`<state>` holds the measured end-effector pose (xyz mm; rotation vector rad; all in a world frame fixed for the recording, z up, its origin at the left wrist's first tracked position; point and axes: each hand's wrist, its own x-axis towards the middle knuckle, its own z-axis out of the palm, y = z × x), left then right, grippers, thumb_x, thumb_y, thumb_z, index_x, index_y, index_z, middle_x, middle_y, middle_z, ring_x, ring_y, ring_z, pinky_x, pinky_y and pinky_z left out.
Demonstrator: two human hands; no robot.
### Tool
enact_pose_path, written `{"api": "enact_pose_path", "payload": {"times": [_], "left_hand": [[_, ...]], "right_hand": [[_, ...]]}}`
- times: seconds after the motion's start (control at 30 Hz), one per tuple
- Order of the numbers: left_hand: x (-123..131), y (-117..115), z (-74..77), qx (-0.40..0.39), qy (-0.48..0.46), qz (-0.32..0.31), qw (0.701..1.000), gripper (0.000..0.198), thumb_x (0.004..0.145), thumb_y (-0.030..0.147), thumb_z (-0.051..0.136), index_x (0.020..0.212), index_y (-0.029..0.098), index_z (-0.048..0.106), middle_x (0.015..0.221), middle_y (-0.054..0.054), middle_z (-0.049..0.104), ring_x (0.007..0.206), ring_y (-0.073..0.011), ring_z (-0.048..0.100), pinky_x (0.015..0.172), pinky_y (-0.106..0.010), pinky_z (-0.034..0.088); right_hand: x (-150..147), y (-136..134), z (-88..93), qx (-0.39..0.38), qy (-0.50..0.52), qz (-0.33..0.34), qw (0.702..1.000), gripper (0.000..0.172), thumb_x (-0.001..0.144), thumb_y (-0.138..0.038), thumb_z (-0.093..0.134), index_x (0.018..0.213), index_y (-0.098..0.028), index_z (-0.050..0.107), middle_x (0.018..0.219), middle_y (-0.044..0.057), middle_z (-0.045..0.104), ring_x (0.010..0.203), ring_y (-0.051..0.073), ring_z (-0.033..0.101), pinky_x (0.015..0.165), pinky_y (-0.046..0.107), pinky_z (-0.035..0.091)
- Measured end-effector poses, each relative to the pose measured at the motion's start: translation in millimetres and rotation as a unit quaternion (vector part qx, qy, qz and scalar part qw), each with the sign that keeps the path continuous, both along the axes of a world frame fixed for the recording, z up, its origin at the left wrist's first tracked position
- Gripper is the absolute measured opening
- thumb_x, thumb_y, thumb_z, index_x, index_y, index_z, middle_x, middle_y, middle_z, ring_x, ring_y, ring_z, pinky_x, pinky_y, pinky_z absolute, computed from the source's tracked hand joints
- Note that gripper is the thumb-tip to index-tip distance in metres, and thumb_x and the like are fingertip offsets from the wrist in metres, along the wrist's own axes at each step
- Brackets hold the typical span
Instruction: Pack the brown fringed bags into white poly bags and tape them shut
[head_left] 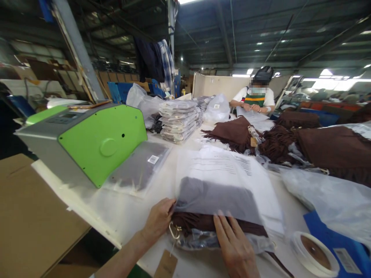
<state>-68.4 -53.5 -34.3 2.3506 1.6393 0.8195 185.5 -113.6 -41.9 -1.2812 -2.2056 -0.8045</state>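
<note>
A dark brown bag lies on the table before me, its far part inside a frosted plastic bag. At the left corner of the opening, my left hand is closed, pinching the plastic edge. My right hand lies with fingers stretched over the brown bag, fingertips at the plastic's edge. Along the near side runs clear plastic wrapping. A metal clasp sits by my left hand, and a cardboard tag hangs below it. Under the frosted bag is a stack of printed white bags.
To the left stands a green and grey machine beside a flat packed bag. Stacked packages sit behind. Brown fringed bags and a tape roll are on the right. Across the table a person handles plastic.
</note>
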Motion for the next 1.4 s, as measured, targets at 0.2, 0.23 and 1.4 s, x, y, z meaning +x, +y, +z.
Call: {"api": "enact_pose_path", "payload": {"times": [0.2, 0.23, 1.4], "left_hand": [[-11, 3, 23.0, -0.098, -0.073, -0.045, 0.991, 0.022, 0.078, 0.016, 0.044, 0.087, 0.018, 0.064, 0.075, 0.0, 0.067, 0.068, -0.0125, 0.063, 0.064, -0.021, 0.05], [-14, 0, 26.2, -0.101, -0.093, -0.038, 0.99, 0.023, 0.078, 0.018, 0.045, 0.093, 0.018, 0.063, 0.078, -0.001, 0.067, 0.068, -0.0129, 0.063, 0.063, -0.022, 0.05], [24, -65, -1.6, 0.18, 0.091, 0.053, 0.978, 0.039, 0.079, 0.034, 0.053, 0.112, 0.014, 0.048, 0.102, -0.012, 0.058, 0.093, -0.0253, 0.055, 0.077, -0.038, 0.046]], "right_hand": [[5, 20, -0.6, 0.025, -0.054, -0.01, 0.998, 0.039, 0.081, -0.01, 0.041, 0.117, -0.01, 0.055, 0.12, 0.009, 0.059, 0.11, 0.028, 0.052, 0.087, 0.036, 0.047], [3, 23, -1.5, 0.029, -0.05, -0.016, 0.998, 0.038, 0.081, -0.01, 0.041, 0.116, -0.01, 0.056, 0.117, 0.009, 0.06, 0.108, 0.028, 0.053, 0.086, 0.036, 0.048], [-20, 20, 0.3, -0.019, 0.091, -0.044, 0.995, 0.041, 0.075, -0.005, 0.043, 0.112, -0.015, 0.057, 0.116, 0.01, 0.06, 0.114, 0.024, 0.047, 0.088, 0.036, 0.043]]}}
